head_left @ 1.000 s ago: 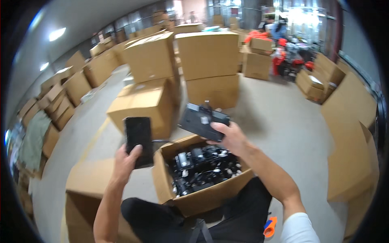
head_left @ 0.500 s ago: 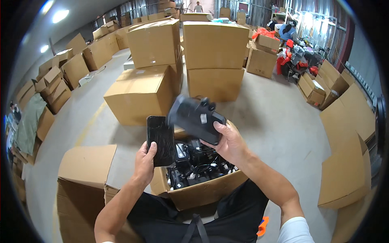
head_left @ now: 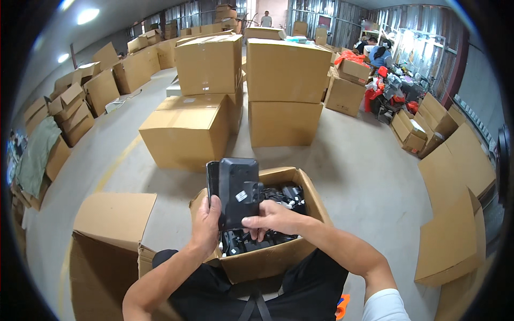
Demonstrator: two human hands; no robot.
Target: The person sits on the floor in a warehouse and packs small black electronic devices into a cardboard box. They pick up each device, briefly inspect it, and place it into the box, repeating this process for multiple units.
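Note:
My left hand (head_left: 206, 227) grips a flat black panel (head_left: 213, 176) by its lower edge. My right hand (head_left: 272, 218) holds a black device with a white sticker (head_left: 238, 191) from below, pressed against the front of that panel. Both are held up over an open cardboard box (head_left: 308, 192) on my lap, filled with several more black devices (head_left: 286, 197).
A closed cardboard box (head_left: 110, 214) stands at my left. Stacked cardboard boxes (head_left: 243, 85) fill the concrete floor ahead, with more along the left and right walls. A seated person (head_left: 381, 53) works at the far right, another person (head_left: 266, 19) stands far back.
Both hands have come together: the black device swung upright and now lies against the panel, which were held apart before. The view tilted down slightly.

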